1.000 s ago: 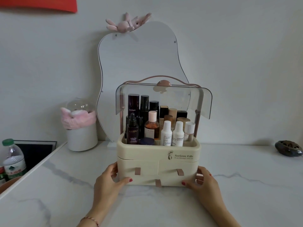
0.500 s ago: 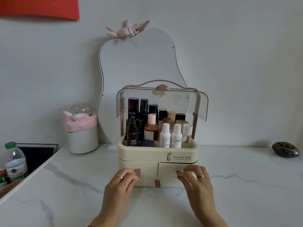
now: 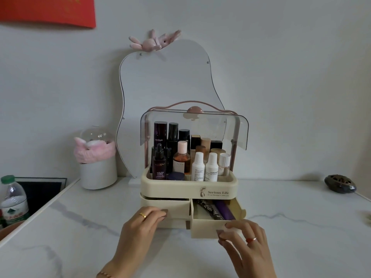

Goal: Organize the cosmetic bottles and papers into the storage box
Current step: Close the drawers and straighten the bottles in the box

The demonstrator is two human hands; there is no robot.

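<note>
A cream storage box [image 3: 188, 192] stands mid-table with its clear lid [image 3: 200, 125] raised. Several cosmetic bottles [image 3: 181, 157] stand upright in its top tray. The right drawer [image 3: 204, 227] is pulled well out and shows a purple tube [image 3: 223, 210] and a dark patterned item [image 3: 208, 207] lying inside. The left drawer [image 3: 170, 205] sits only slightly out. My left hand [image 3: 144, 223] has its fingertips curled on the left drawer's brown pull tab. My right hand [image 3: 247, 243] pinches the right drawer's pull tab. No loose papers are in view.
A wavy mirror [image 3: 170, 87] leans on the wall behind the box. A white pot with pink cloth [image 3: 98, 173] stands at the back left, a dark dish [image 3: 340, 183] at the far right. A water bottle [image 3: 14, 199] stands beyond the table's left edge.
My hands went from the box's sides to the two drawer tabs. The right drawer has slid out toward me; the left drawer has come out a little.
</note>
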